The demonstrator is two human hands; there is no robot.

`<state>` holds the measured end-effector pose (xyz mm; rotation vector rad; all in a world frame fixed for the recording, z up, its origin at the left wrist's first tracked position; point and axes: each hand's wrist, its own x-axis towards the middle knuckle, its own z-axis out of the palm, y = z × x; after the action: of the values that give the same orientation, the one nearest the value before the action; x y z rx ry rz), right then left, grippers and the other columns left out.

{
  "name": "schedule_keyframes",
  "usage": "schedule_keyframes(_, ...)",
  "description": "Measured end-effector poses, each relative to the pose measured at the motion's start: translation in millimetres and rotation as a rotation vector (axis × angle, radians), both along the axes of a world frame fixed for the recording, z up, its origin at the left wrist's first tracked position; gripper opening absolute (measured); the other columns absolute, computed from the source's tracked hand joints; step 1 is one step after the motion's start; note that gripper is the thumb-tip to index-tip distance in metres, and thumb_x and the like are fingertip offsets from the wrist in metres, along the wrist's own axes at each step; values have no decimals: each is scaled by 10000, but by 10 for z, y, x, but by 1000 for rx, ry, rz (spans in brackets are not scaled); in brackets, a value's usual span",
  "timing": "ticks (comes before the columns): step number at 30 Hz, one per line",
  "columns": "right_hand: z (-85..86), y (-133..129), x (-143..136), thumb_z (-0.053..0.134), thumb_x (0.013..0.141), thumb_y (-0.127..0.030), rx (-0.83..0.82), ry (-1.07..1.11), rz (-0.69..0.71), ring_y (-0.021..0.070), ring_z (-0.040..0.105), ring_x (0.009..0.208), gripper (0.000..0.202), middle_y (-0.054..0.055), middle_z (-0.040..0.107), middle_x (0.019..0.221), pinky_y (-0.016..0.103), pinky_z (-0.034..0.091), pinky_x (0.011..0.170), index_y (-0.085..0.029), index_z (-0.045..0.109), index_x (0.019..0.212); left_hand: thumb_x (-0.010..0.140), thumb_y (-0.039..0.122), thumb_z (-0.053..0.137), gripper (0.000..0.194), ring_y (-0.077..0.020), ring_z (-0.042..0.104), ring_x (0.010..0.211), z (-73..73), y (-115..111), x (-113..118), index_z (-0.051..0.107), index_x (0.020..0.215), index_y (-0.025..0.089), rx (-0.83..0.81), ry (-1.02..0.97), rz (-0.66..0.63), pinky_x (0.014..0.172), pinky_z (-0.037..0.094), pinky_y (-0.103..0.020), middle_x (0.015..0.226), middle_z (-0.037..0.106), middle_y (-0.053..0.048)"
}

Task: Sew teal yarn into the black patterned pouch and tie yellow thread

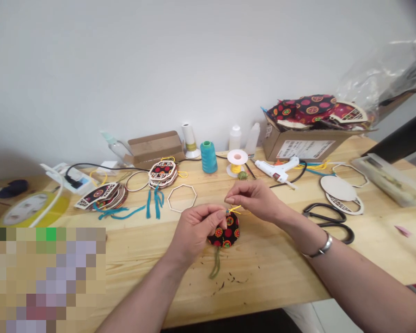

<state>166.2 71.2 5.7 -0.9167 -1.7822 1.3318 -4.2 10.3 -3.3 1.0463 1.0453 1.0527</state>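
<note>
My left hand (199, 226) is closed, thumb against fingers, on the upper edge of a small rounded ornament (227, 235) covered in black fabric with red and orange round motifs. A green cord (215, 263) hangs from its lower edge. At its top, a short yellow cord (234, 210) sticks out by my left fingertips. Just above this cord, my right hand (253, 199) is closed in a pinch, a silver bracelet on its wrist. Whatever lies between the right fingertips is too small to make out.
Behind my hands stand a teal thread cone (208, 157), a yellow cord spool (237, 164) and a white glue gun (277, 170). Black scissors (327, 219) lie right. Stacked ornaments (162, 172) and a wooden octagon frame (182, 186) lie left. A cardboard box (300, 143) holds fabric pieces.
</note>
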Motion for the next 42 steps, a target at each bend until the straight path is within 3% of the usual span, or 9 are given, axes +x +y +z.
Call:
schedule_keyframes(3, -51, -8, -27, 625, 738, -270, -227, 8, 14, 55, 406, 500, 175, -32, 515, 542, 196, 309, 467, -111, 633, 664, 758, 284, 648, 138, -39, 363, 456, -31, 31, -12, 689, 733, 155, 5, -64, 68, 443, 275, -186, 587, 585, 15)
schedule_keyframes(7, -76, -42, -39, 637, 728, -368, -426, 63, 80, 37, 354, 446, 271, -45, 483, 510, 189, 257, 430, -109, 599, 658, 737, 288, 667, 135, -40, 376, 472, -14, 60, -15, 685, 727, 154, 18, -43, 175, 453, 287, -179, 592, 587, 17)
schedule_keyframes(13, 7, -98, -38, 671, 707, -388, -531, 61, 156, 38, 399, 453, 285, -37, 510, 513, 178, 283, 431, -112, 613, 662, 722, 288, 670, 121, -41, 356, 447, 55, 65, -9, 684, 710, 168, 53, 154, 277, 453, 298, -189, 582, 590, 36)
schedule_keyframes(19, 39, -163, -63, 654, 734, -383, -413, 16, 201, 63, 462, 540, 277, 5, 577, 617, 197, 353, 509, -106, 657, 722, 714, 298, 667, 117, -49, 378, 443, 50, 66, -13, 693, 719, 184, 48, 219, 320, 467, 326, -195, 574, 603, 44)
schedule_keyframes(26, 31, -240, -114, 544, 824, -351, -182, -88, 207, 63, 375, 542, 284, -18, 490, 592, 202, 315, 501, -107, 619, 701, 701, 275, 669, 101, -55, 399, 445, 86, 61, 3, 700, 701, 179, 56, 260, 343, 460, 330, -189, 543, 597, 46)
schedule_keyframes(31, 82, -299, -141, 445, 877, -271, 25, -190, 203, 64, 341, 553, 272, -36, 413, 580, 193, 297, 513, -131, 540, 665, 682, 286, 691, 107, -50, 391, 440, 50, 66, 20, 702, 696, 181, 7, 115, 359, 454, 324, -188, 529, 579, 53)
schedule_keyframes(34, 112, -328, -134, 417, 885, -224, 137, -291, 186, 67, 364, 565, 228, -33, 447, 603, 194, 299, 537, -149, 539, 707, 669, 290, 706, 120, -47, 381, 430, 28, 71, 34, 703, 693, 172, -23, 21, 365, 445, 315, -190, 509, 561, 54)
schedule_keyframes(42, 118, -370, -121, 406, 873, -181, 293, -448, 182, 65, 336, 521, 251, -41, 394, 558, 207, 255, 519, -160, 512, 646, 631, 262, 725, 124, -46, 359, 407, 32, 65, 73, 698, 663, 146, -70, -77, 391, 421, 289, -201, 472, 525, 52)
